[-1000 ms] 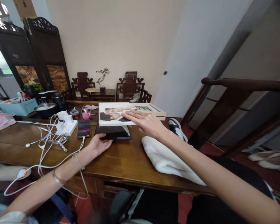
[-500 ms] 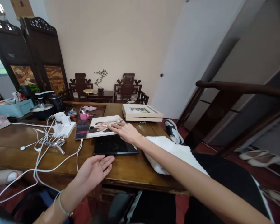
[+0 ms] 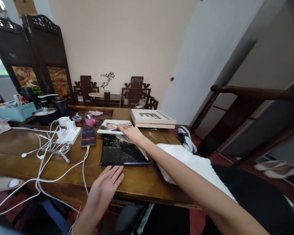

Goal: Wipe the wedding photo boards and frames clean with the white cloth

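My right hand [image 3: 131,133] reaches across and rests on a white-edged photo panel [image 3: 107,127] showing people. Its index finger is stretched out over the picture; the thumb is hidden. Nearer to me lies a glossy black flat panel [image 3: 124,153] with pale specks or reflections on its surface. Something pale, which I cannot make out, shows under my right hand. My left hand [image 3: 105,184] is open, palm down, its fingertips at the black panel's near edge. A white cloth [image 3: 183,160] lies under my right forearm.
Stacked pale picture frames [image 3: 153,118] sit at the back right. A phone [image 3: 88,136] on a charging cable, a power strip [image 3: 70,132] with tangled cords and a pink cup [image 3: 90,120] stand left on the wooden table [image 3: 147,182]. A blue bin [image 3: 14,112] is far left.
The photo panel has moved away from me with my right hand, uncovering more of the black panel. My left hand has turned palm down, its fingers now at the black panel's edge.
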`<state>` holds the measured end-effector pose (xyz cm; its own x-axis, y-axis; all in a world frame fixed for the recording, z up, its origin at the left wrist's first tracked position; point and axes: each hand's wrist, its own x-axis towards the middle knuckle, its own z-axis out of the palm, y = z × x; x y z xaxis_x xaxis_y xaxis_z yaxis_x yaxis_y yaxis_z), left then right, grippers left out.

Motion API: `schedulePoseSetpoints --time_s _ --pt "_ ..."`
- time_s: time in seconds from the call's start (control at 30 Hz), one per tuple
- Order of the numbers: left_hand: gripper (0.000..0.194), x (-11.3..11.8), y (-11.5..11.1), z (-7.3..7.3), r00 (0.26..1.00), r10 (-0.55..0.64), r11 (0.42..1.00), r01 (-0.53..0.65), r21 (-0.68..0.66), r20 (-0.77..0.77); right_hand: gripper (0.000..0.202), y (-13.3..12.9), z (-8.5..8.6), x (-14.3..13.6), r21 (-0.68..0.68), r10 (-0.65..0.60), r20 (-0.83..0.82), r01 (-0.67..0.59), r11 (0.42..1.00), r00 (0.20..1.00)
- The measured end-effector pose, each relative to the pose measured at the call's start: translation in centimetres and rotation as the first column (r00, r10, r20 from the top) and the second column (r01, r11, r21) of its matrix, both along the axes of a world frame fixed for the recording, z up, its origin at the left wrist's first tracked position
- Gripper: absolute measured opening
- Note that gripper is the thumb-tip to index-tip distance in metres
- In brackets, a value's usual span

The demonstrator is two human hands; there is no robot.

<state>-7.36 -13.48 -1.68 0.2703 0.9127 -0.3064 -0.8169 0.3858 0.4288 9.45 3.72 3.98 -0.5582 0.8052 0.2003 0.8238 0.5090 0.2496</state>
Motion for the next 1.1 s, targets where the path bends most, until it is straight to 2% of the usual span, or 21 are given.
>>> schedulePoseSetpoints --time_s 0.17,0.3,0.47,0.67,0.8,0.9,0.97,1.1 --pt "0.033 -0.2 -0.1 -0.8 0.999 0.042 0.999 -0.042 -0.001 0.015 0.051 3.5 -0.5 -1.0 -0.068 -0.031 -0.007 0.031 0.997 0.999" --pt "0.032 -0.7 0.0 -2.7 0.998 0.056 0.997 -0.056 0.052 0.005 0.055 6.6 0.2 -1.5 -0.149 -0.057 0.008 0.058 0.987 0.998" --pt "0.028 -1.6 0.2 -4.9 1.0 0.013 0.986 -0.017 0.165 0.023 0.051 10.4 1.0 -0.8 -0.222 -0.1 -0.005 0.096 0.97 0.995" --pt "0.034 -1.6 0.4 -5.8 0.999 -0.021 0.988 0.015 0.157 0.035 0.036 14.0 -0.1 -0.3 -0.23 -0.189 -0.012 0.182 0.956 0.982" --pt "0.036 -1.8 0.5 -5.6 0.997 -0.063 0.977 0.056 0.204 0.031 0.036 15.1 -0.4 -0.5 -0.244 -0.234 0.017 0.231 0.942 0.972" --pt "0.034 -2.6 0.1 -4.7 0.988 -0.154 0.963 0.143 0.227 0.028 0.035 15.7 -0.3 -0.5 -0.255 -0.252 0.036 0.253 0.933 0.967" --pt "0.035 -3.4 -0.3 -4.0 0.977 -0.213 0.956 0.206 0.207 0.01 0.035 15.9 -0.3 -0.3 -0.263 -0.252 0.047 0.255 0.93 0.967" --pt "0.041 -4.9 -1.2 -3.2 0.974 -0.224 0.966 0.226 0.125 -0.029 0.034 15.9 -0.3 0.3 -0.293 -0.229 0.08 0.243 0.925 0.97"
